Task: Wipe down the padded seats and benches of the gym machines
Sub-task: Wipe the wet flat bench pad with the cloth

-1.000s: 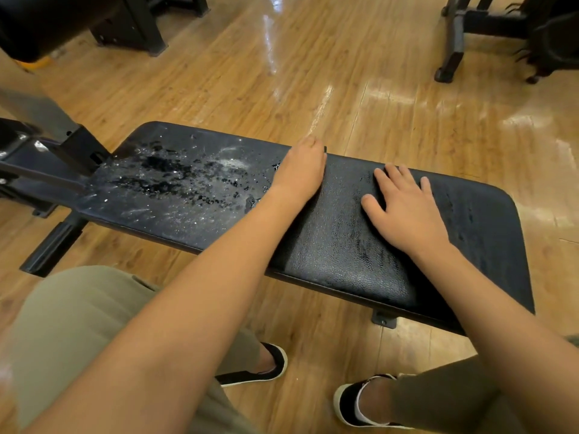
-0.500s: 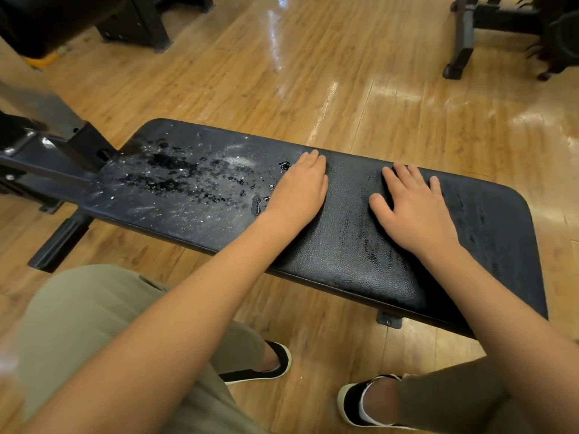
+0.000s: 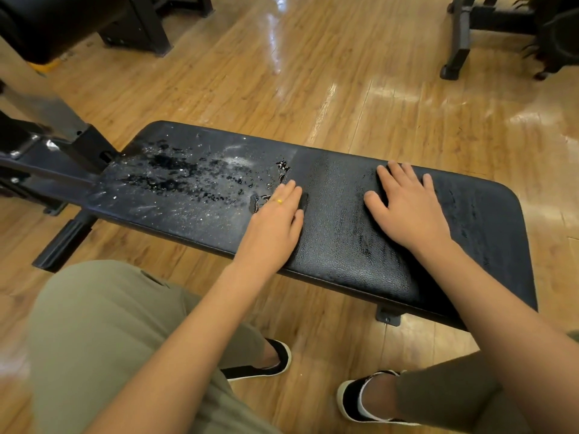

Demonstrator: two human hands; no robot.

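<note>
Pressing both palms flat on the black bench pad (image 3: 341, 264), I crouch beside it on the wooden floor (image 3: 344, 98). My left hand (image 3: 274, 223) lies with fingers straight at the edge of the wet patch (image 3: 175, 180), placed there, I judge, to drag the beaded liquid across the vinyl. A dark sliver (image 3: 302, 200) shows beside my fingers, and I cannot tell whether it is a cloth. My right hand (image 3: 407, 211) is spread and relaxed on the drier half, gripping nothing; it seems to steady me. The pad sits level between my arms, its head end meeting the steel frame (image 3: 47, 164) at left. A second ago my left fingertips reached the pad's far edge. Now that hand has slid back toward me, while the right has barely shifted and the droplets at left remain unwiped.
</note>
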